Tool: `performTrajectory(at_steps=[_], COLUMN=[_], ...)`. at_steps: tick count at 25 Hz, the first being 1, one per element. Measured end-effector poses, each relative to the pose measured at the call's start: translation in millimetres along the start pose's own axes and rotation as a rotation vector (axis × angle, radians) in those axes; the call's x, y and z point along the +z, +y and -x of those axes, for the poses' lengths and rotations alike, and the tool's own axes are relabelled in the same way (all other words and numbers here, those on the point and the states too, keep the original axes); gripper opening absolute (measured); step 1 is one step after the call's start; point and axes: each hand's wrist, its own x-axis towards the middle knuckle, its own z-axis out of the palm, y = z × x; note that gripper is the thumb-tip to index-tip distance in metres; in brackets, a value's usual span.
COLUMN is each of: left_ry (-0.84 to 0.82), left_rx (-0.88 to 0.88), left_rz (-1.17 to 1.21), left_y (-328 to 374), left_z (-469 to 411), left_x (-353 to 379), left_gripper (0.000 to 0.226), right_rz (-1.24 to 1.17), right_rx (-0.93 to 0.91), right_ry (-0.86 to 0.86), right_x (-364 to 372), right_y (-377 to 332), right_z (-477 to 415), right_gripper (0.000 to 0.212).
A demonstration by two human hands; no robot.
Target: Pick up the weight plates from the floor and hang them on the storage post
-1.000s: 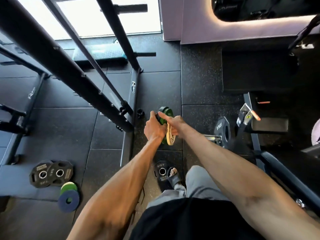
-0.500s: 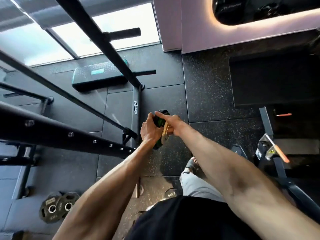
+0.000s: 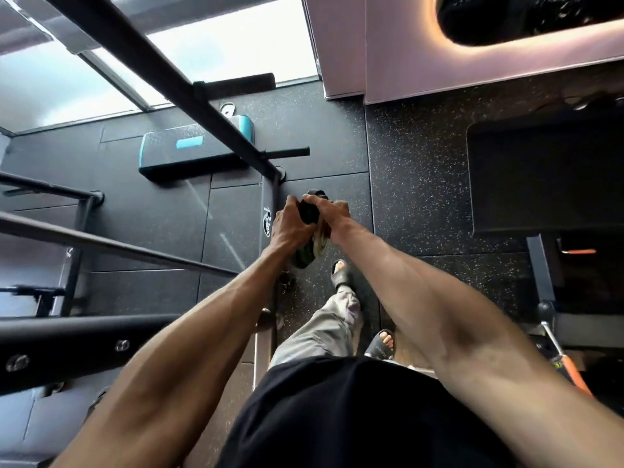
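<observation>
Both my hands hold a small stack of weight plates (image 3: 308,244) upright in front of me, above the floor. The stack shows a black plate, a green one and a pale yellow one, edge-on. My left hand (image 3: 287,228) grips the stack from the left side. My right hand (image 3: 332,216) grips it from the right, with fingers curled over the top edge. The stack hangs just right of the black rack's base rail (image 3: 268,211). No storage post is plainly visible.
The black rack's bars (image 3: 162,69) cross the left and upper left. A teal and black step platform (image 3: 189,157) lies on the floor beyond the rail. A dark mat (image 3: 547,177) and machine parts with an orange handle (image 3: 570,369) are at right. My sandalled feet (image 3: 341,275) stand on the speckled rubber floor.
I have walked forward and straightened up with the plates in both hands. The plates left on the floor at lower left have passed out of view, and the step platform is now nearer.
</observation>
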Motion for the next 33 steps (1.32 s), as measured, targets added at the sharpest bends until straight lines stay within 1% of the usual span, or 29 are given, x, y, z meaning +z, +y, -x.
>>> performTrajectory(at_steps=[1, 4, 5, 7, 8, 9, 10, 11, 13, 14, 15, 17, 18, 21, 24, 27, 29, 31, 33], left_ry=[-0.018, -0.107, -0.153, -0.206, -0.196, -0.176, -0.141, -0.102, -0.062, -0.052, -0.032, 0.045, 0.088, 0.207, 0.271, 0.356, 0.416, 0.467, 0.525], left_rx=[-0.011, -0.021, -0.036, -0.060, -0.058, -0.060, -0.064, -0.063, -0.046, -0.035, -0.039, -0.058, -0.074, -0.154, -0.211, -0.271, -0.317, -0.357, -0.385], left_rz=[0.016, 0.120, 0.160, 0.232, 0.269, 0.331, 0.410, 0.453, 0.475, 0.468, 0.446, 0.396, 0.388, 0.364, 0.334, 0.317, 0.327, 0.337, 0.327], left_y=[5.5, 18.1, 24.8, 33.1, 37.2, 43.1, 45.4, 45.6, 50.5, 54.1, 60.7, 72.2, 78.3, 97.1, 111.9, 125.6, 133.2, 138.2, 137.9], left_z=[-20.7, -88.4, -114.1, -148.8, -163.2, -174.2, -185.4, -194.6, -207.1, -217.1, -229.7, -252.3, -263.5, -293.5, -320.7, -345.2, -361.2, -376.0, -384.4], left_x=[-2.2, -8.2, -13.3, -20.1, -20.5, -23.7, -24.2, -24.5, -26.3, -29.4, -34.4, -41.3, -44.3, -55.3, -65.0, -71.7, -74.8, -77.7, -79.3], left_gripper=[0.053, 0.065, 0.064, 0.048, 0.036, 0.026, 0.020, 0.021, 0.030, 0.033, 0.034, 0.031, 0.029, 0.025, 0.025, 0.025, 0.025, 0.025, 0.025], right_rz=[0.003, 0.047, 0.049, 0.047, 0.044, 0.037, 0.038, 0.040, 0.055, 0.073, 0.074, 0.125, 0.159, 0.268, 0.362, 0.428, 0.454, 0.464, 0.476], right_rx=[-0.019, -0.037, -0.043, -0.038, -0.033, -0.042, -0.044, -0.043, -0.046, -0.034, -0.029, -0.023, -0.030, -0.035, -0.038, -0.055, -0.074, -0.084, -0.076], right_ry=[-0.010, 0.001, 0.018, 0.015, -0.002, -0.008, 0.004, 0.001, 0.038, 0.060, 0.052, 0.018, 0.019, -0.006, -0.045, -0.130, -0.162, -0.202, -0.246], right_x=[3.8, 17.3, 22.1, 26.3, 28.8, 33.1, 39.4, 46.1, 57.3, 62.8, 67.7, 74.9, 79.5, 91.7, 100.1, 105.6, 107.6, 112.3, 119.9], right_y=[-16.7, -63.2, -77.3, -100.2, -114.0, -127.3, -138.2, -145.6, -152.9, -161.9, -176.6, -202.3, -214.1, -245.2, -272.7, -305.0, -325.7, -341.4, -341.9], right_z=[-10.2, -38.4, -55.2, -74.8, -82.2, -90.0, -101.6, -115.0, -149.2, -155.0, -157.1, -165.3, -173.9, -207.2, -235.2, -254.7, -265.4, -285.2, -313.6], right_gripper=[0.106, 0.069, 0.060, 0.048, 0.046, 0.049, 0.058, 0.070, 0.095, 0.099, 0.095, 0.077, 0.072, 0.070, 0.068, 0.070, 0.071, 0.067, 0.072])
